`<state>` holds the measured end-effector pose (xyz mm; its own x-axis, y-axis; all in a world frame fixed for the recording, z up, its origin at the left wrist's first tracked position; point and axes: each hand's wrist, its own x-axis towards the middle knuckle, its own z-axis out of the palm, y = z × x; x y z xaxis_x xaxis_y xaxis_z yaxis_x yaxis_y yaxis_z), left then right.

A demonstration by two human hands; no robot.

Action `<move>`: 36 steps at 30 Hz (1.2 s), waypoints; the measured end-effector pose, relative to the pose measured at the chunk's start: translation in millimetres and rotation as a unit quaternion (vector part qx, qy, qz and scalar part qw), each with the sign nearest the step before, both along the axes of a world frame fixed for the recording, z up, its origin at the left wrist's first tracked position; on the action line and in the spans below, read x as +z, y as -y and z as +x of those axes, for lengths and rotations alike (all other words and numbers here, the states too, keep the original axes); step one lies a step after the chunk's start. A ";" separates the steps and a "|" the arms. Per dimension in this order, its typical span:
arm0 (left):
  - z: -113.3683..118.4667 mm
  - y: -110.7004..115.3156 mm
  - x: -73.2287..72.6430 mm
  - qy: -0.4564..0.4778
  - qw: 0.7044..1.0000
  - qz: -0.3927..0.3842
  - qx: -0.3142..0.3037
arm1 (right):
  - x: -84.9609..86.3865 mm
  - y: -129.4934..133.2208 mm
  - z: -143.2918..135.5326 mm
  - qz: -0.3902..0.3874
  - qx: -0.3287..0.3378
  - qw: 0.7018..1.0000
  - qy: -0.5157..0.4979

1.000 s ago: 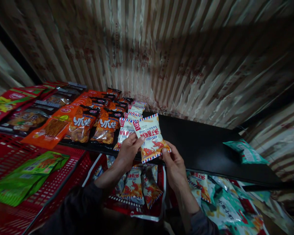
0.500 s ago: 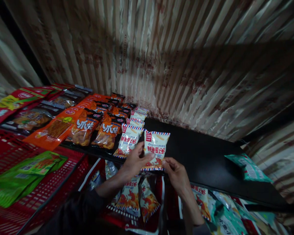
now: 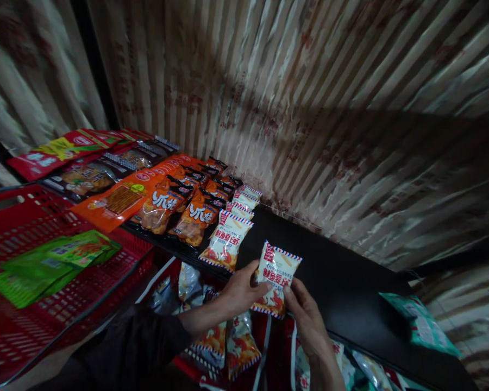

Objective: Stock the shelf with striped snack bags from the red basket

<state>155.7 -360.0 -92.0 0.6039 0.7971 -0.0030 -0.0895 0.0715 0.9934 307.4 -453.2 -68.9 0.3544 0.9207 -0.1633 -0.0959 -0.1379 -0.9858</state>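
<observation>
White plastic, printed in red with an orange lower part, makes up the snack bag (image 3: 277, 271) held between both hands at the front edge of the black shelf (image 3: 338, 282). The left hand (image 3: 244, 290) pinches its lower left side, thumb across the printed front and fingers bent at the edge. The right hand (image 3: 307, 315) grips the lower right side, its thumb against the front edge; how far its fingers reach behind cannot be seen. The bag leans slightly, its face turned up, and whether it touches the shelf is unclear.

To its left, just apart, a row of matching white bags (image 3: 227, 241) runs back toward the pleated, striped covering (image 3: 264, 125) behind the shelf. Beside that row lie orange-and-black bags (image 3: 198, 217), then overlapping flat orange packets (image 3: 120, 201), dark packets with a clear window (image 3: 92, 176) and, farthest left, red-and-yellow packets (image 3: 61, 152). A teal bag (image 3: 427, 326) lies alone near the shelf's right end, well apart from the hands.

Below the shelf on the left, a red perforated basket (image 3: 16, 217) contains green packets (image 3: 61, 266). Under the left forearm, another red basket (image 3: 187, 372) contains more white-and-orange bags (image 3: 242, 347). White and teal packaging (image 3: 370, 369) shows below the shelf at lower right, partly cut off.
</observation>
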 end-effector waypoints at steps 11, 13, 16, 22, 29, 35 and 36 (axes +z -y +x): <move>-1.5 -7.4 -16.1 -0.079 0.993 0.071 0.051 | -11.6 -23.2 -16.3 0.005 -0.055 0.997 -0.046; -4.1 -6.9 -17.5 -0.098 0.989 0.084 0.077 | -12.8 -27.3 -19.8 0.013 -0.071 0.996 -0.045; -5.0 -5.6 -11.0 -0.111 0.985 0.099 0.091 | -13.0 -36.3 -19.0 0.019 -0.117 0.992 -0.031; 32.2 -22.1 41.9 -0.182 0.966 0.170 0.073 | 4.3 -84.6 11.4 0.060 -0.193 0.979 0.025; 98.7 -83.7 73.5 -0.355 0.897 0.199 0.172 | 15.9 -184.2 56.3 0.032 -0.207 0.964 0.163; 127.0 -112.3 53.6 -0.379 0.881 0.156 0.235 | -11.4 -240.4 79.4 -0.017 -0.200 0.950 0.240; 129.5 -113.8 48.6 -0.376 0.883 0.154 0.236 | -17.2 -244.3 81.8 -0.026 -0.199 0.947 0.252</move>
<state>285.2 -246.3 -43.4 0.1233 0.9924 -0.0003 0.6562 -0.0813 0.7502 389.1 -208.9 -86.2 0.7160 0.6939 0.0764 0.3295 -0.2395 -0.9133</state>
